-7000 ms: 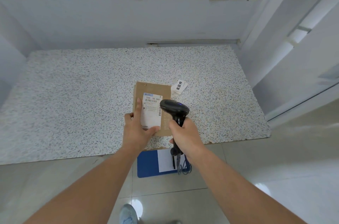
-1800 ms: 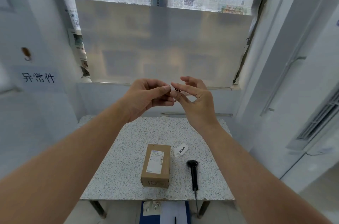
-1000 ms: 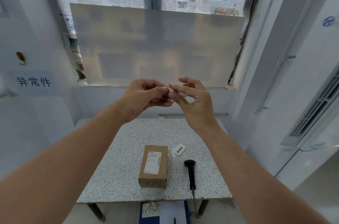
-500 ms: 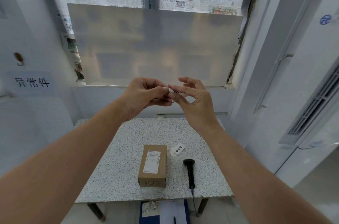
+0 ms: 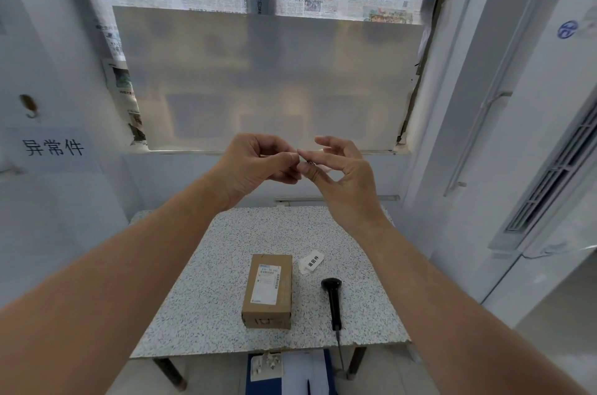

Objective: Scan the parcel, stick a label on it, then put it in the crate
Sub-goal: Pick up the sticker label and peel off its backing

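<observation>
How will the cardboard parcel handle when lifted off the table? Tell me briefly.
The parcel looks stiff: its edges are crisp and square. It lies flat on its broad face on the table, so it should not tip. Its small size suggests it is light.

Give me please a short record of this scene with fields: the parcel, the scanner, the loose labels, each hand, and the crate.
parcel: brown cardboard box with a white printed label on top, lying on the speckled stone table
scanner: black handheld barcode scanner, lying on the table right of the box, apart from it
loose labels: small white label sheets behind the scanner
left hand: raised, fingertips pinching something small
right hand: raised, thumb and forefinger meeting the left fingertips
crate: blue crate under the table
</observation>
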`<state>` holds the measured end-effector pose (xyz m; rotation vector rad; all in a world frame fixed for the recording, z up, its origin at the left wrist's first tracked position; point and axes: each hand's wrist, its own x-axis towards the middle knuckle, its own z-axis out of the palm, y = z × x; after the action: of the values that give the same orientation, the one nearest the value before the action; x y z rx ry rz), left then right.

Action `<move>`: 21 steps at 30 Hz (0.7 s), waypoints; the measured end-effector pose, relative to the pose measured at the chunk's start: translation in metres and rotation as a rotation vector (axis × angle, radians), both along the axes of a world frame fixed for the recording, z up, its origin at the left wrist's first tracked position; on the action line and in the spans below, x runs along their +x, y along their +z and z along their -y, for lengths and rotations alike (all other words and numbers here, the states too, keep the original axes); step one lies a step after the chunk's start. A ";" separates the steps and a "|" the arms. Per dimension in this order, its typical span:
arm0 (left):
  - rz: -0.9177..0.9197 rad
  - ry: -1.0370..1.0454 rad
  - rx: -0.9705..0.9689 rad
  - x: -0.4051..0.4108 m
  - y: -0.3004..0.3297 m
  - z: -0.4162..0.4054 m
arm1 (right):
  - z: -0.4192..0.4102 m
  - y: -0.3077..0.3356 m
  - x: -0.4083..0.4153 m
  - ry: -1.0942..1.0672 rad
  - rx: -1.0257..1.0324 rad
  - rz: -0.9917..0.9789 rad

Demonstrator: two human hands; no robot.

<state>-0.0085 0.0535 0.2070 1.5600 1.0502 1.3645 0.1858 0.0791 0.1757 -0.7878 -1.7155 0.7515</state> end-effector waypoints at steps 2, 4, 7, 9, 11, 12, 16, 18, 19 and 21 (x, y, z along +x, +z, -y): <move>-0.054 0.010 0.031 0.001 0.000 -0.001 | 0.000 -0.001 0.000 -0.014 0.012 0.013; -0.102 0.023 0.052 0.003 0.000 -0.002 | 0.000 -0.002 0.000 -0.043 0.037 0.025; -0.141 0.036 0.062 0.006 -0.001 -0.003 | 0.003 -0.004 -0.001 -0.168 0.132 0.008; -0.137 0.048 0.070 0.008 -0.003 -0.004 | 0.003 -0.006 0.001 -0.228 0.174 -0.043; -0.139 0.051 0.081 0.009 -0.003 -0.005 | 0.003 -0.007 0.002 -0.207 0.179 -0.087; -0.147 0.045 0.085 0.009 -0.003 -0.006 | 0.003 -0.007 0.003 -0.182 0.171 -0.093; -0.177 0.036 0.093 0.010 -0.004 -0.008 | 0.003 -0.010 0.003 -0.088 0.098 -0.095; -0.200 0.035 0.099 0.011 -0.004 -0.008 | 0.001 -0.011 0.005 -0.054 0.063 -0.113; -0.221 0.034 0.105 0.011 -0.004 -0.009 | 0.000 -0.012 0.006 -0.046 0.049 -0.116; -0.264 0.032 0.118 0.012 -0.005 -0.010 | -0.001 -0.014 0.007 -0.040 0.022 -0.107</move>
<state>0.0031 0.0630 0.2019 1.8557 1.1742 1.2851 0.1924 0.0801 0.1620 -0.7513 -1.6056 0.7331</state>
